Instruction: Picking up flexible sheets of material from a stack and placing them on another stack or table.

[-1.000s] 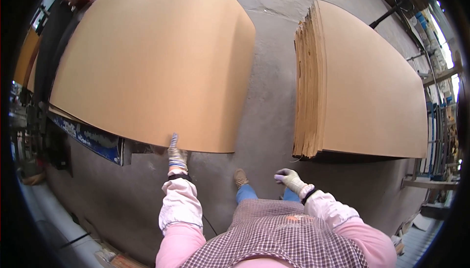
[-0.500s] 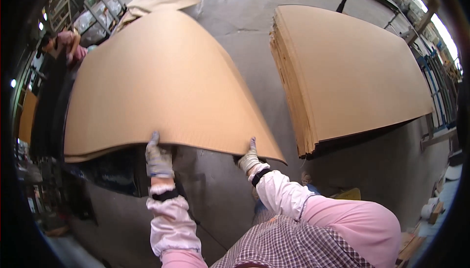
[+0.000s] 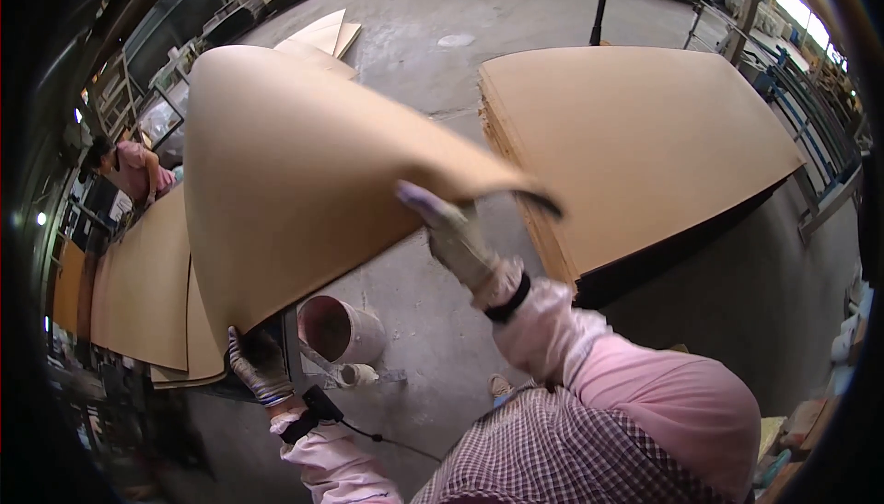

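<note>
**Two gloved hands lift a large bending board sheet**

A person in pink sleeves and a checked apron holds a big tan sheet (image 3: pixel 295 191) up over a concrete floor (image 3: pixel 433 320). The left hand (image 3: pixel 258 366), gloved, is closed on the sheet's lower corner. The right hand (image 3: pixel 456 237), also gloved, grips the near edge higher up, fingers curled over it.

The sheet is plain, matt brown, thin and smooth, with no marks. It bows into a broad curve between the two grips, so it looks light but floppy and awkward for its span. It would likely crease if bent hard or held at one point only. Widely spaced grips on the edge, as here, seem the safest hold.

To the right, well apart, lies a thick stack (image 3: pixel 635 145) of like sheets. More sheets (image 3: pixel 138 283) lie flat at the left. A white bucket (image 3: pixel 341 329) stands on the floor beneath the lifted sheet. Another person (image 3: pixel 129 168) in pink works far left.
</note>
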A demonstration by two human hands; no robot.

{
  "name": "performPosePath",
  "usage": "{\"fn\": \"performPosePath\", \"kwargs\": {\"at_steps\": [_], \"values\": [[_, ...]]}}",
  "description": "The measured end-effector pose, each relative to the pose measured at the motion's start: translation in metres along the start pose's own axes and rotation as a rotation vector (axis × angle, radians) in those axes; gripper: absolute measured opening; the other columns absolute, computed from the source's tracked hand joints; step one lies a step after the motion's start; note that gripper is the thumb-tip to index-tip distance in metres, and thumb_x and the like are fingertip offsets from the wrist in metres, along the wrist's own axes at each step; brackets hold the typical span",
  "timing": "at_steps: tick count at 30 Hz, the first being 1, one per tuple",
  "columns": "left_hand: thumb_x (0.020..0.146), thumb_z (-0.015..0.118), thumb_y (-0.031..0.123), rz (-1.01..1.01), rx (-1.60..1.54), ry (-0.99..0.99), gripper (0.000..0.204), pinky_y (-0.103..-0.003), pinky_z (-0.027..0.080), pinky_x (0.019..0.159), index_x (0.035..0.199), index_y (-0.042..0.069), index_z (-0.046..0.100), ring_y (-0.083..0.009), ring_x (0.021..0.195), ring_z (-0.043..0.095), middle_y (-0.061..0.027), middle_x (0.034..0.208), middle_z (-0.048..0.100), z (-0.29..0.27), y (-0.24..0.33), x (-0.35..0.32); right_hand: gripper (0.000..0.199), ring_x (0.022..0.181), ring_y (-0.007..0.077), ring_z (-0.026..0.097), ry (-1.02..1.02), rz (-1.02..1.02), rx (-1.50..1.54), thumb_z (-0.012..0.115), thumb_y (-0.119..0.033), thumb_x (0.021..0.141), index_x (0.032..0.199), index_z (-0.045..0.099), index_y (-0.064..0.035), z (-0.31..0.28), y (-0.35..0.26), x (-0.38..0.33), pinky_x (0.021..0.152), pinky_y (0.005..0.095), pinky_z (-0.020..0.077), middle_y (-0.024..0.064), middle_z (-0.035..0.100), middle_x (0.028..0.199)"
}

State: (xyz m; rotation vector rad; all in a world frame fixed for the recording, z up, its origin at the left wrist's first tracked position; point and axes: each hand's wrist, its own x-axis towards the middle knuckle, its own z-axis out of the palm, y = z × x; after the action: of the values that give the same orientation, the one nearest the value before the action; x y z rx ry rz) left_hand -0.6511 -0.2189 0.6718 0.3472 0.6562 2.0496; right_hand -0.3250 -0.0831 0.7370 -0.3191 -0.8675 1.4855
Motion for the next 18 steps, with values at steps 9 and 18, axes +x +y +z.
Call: {"fn": "performPosePath", "kwargs": {"at_steps": [9, 18], "values": [[0.078, 0.05, 0.021, 0.16, -0.315, 0.55, 0.037, -0.046, 0.044, 0.08, 0.107, -0.002, 0.049, -0.0271, 0.095, 0.053, -0.0142, 0.103, 0.055, -0.091, 0.025, 0.007, 0.012, 0.072, 0.0246, 0.055, -0.446, -0.983, -0.968, 0.054, -0.01, 0.07, 0.078, 0.054, -0.0004, 0.046, -0.285, -0.004, 0.062, 0.0336, 0.0438, 0.0095, 0.056, 0.072], [0.075, 0.049, 0.039, -0.029, 0.037, 0.456, 0.057, -0.045, 0.031, 0.094, 0.12, 0.006, 0.038, -0.0313, 0.108, 0.041, -0.0141, 0.12, 0.041, -0.046, -0.106, -0.101, 0.036, 0.092, 0.0188, 0.053, 0.467, -0.791, -0.843, 0.053, -0.022, 0.079, 0.109, 0.048, -0.0012, -0.294, -0.63, -0.082, 0.081, 0.027, 0.0436, 0.0111, 0.051, 0.108]]}}
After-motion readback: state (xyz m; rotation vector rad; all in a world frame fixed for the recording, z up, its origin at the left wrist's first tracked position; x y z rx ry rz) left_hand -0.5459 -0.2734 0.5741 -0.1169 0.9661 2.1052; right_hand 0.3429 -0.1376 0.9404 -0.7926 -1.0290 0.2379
